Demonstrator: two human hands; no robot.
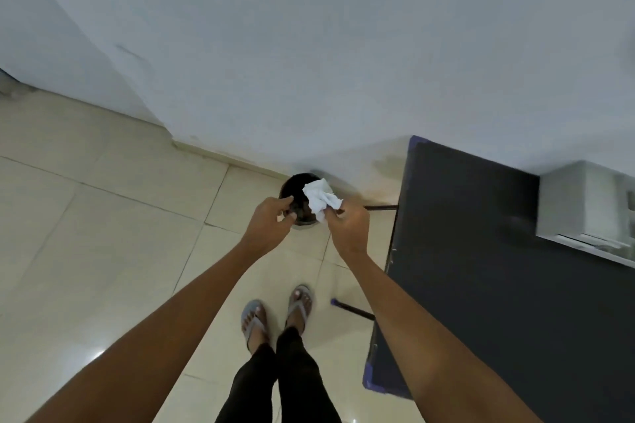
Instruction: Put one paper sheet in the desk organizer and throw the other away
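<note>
A crumpled white paper sheet [321, 197] is pinched in the fingertips of my right hand [348, 227], right over the mouth of a small round dark waste bin [295, 187] on the floor by the wall. My left hand [269, 220] hovers at the bin's left rim with fingers curled and thumb near the forefinger; nothing shows in it. A light grey desk organizer [584, 203] stands on the dark desk [481, 268] at the far right, with a white sheet edge at its front.
Pale floor tiles [103, 233] spread to the left and in front. The white wall [309, 62] rises just behind the bin. The desk's metal legs [354, 309] reach out near my feet in sandals [278, 312].
</note>
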